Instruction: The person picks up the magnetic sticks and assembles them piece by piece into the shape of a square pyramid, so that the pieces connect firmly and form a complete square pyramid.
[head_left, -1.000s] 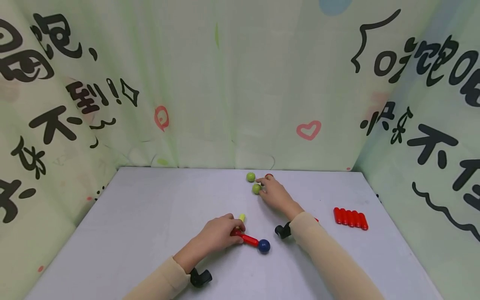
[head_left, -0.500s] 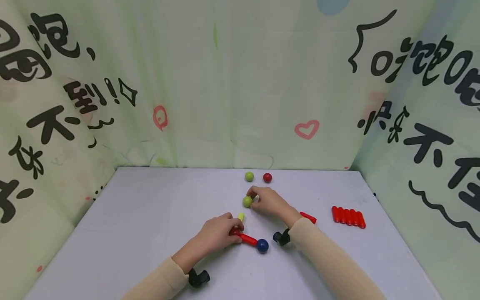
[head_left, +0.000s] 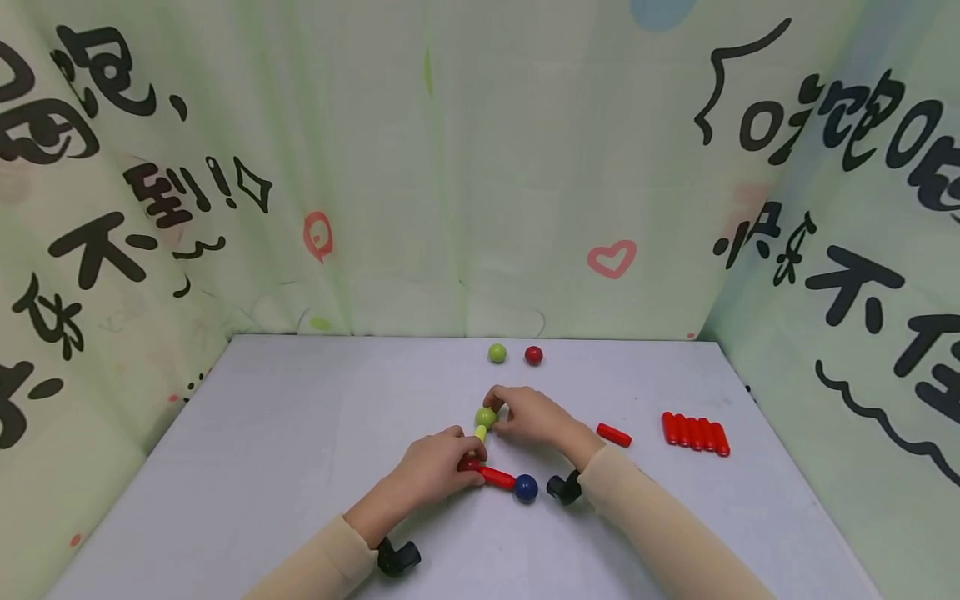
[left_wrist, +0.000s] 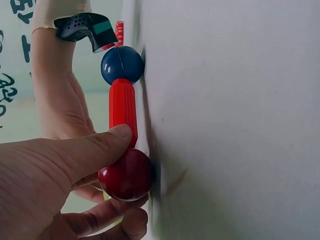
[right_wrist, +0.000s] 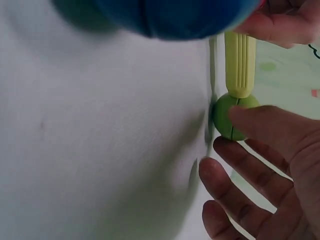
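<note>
Steadily does it now: the green ball (right_wrist: 224,117) meets the end of the yellow rod (right_wrist: 240,65), so the step looks to be pressing the two together. Best, I judge, to push straight down the rod's length, toward about seven o'clock in the head view, while the left hand (head_left: 438,467) braces against that push — a slanted shove could swing the whole assembly round. Whether the joint is fully seated, I cannot tell.

The right hand (head_left: 532,414) pinches the green ball between thumb and fingers, its other fingers loosely spread. The left hand is closed around the dark red ball (left_wrist: 127,175), its thumb lying along the near end of the red rod (head_left: 498,477); the yellow rod's other end is hidden by those fingers.

From the right hand, the green ball sits at nine o'clock; from the left, between one and two. From the dark red ball, the yellow rod points to one o'clock and the red rod to four — ending in the blue ball (head_left: 526,488). A second green ball (head_left: 497,353) lies at eleven o'clock from the right hand, well apart.
</note>
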